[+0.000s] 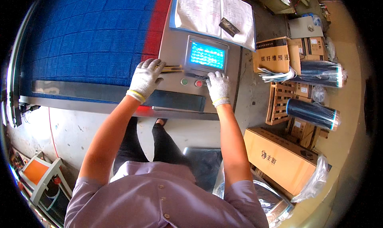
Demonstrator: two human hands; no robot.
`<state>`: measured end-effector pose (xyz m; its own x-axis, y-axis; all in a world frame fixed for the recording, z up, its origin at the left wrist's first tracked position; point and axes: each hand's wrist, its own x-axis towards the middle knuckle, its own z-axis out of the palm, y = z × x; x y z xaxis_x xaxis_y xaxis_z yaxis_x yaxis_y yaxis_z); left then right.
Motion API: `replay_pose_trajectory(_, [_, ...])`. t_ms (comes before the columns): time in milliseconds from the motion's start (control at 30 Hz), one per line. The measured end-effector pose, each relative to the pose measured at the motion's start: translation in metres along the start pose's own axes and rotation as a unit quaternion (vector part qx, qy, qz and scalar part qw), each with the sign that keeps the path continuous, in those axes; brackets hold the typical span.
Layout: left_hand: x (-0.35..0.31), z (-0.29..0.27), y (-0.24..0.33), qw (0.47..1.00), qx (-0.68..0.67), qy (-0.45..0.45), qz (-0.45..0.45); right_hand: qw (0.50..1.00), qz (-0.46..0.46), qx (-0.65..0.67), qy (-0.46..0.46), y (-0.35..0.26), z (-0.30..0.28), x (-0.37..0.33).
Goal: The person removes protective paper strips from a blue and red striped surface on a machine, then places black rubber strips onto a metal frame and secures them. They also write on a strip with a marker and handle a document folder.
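Note:
My left hand (144, 79), in a white knit glove with a yellow cuff, lies at the corner where the blue surface (87, 36) meets the steel panel (169, 48). Its fingers are stretched out, and I see nothing held. Just right of its fingertips lies a slim yellow and black tool (173, 68), too small to name surely. My right hand (219, 87), gloved alike, rests with fingers extended below the lit touchscreen (206, 55). Beside its thumb is a red button (198, 83); a green button (184, 81) sits further left. A dark slim object (196, 75) lies under the screen.
An open binder of papers (199, 12) lies above the screen, a small dark block (229, 26) on it. A red strip (158, 24) borders the blue surface. Rightward stand cardboard boxes (279, 158), wrapped dark rolls (311, 114) and a wooden pallet (277, 102). A grey-framed cart (40, 174) stands lower left.

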<state>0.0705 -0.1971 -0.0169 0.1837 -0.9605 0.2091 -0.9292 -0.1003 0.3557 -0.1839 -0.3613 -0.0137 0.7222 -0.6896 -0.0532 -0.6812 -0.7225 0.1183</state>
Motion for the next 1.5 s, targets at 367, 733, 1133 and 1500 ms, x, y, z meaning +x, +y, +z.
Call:
replay_pose_trajectory(367, [0.020, 0.035, 0.052, 0.995, 0.049, 0.015, -0.087, 0.988, -0.009, 0.129, 0.088, 0.017, -0.001, -0.015])
replay_pose_trajectory(733, [-0.135, -0.009, 0.123, 0.939, -0.218, -0.265, -0.003, 0.540, 0.281, 0.789, -0.083, -0.077, -0.036, -0.200])
replay_pose_trajectory(1133, [-0.153, -0.015, 0.110, 0.960, -0.109, -0.234, -0.109, 0.507, 0.443, 0.718, 0.176, -0.124, -0.019, -0.164])
replay_pose_trajectory(1500, [-0.144, 0.019, 0.075, 0.995, -0.017, -0.075, 0.060, 0.765, 0.128, 0.580, 0.250, -0.184, 0.011, -0.096])
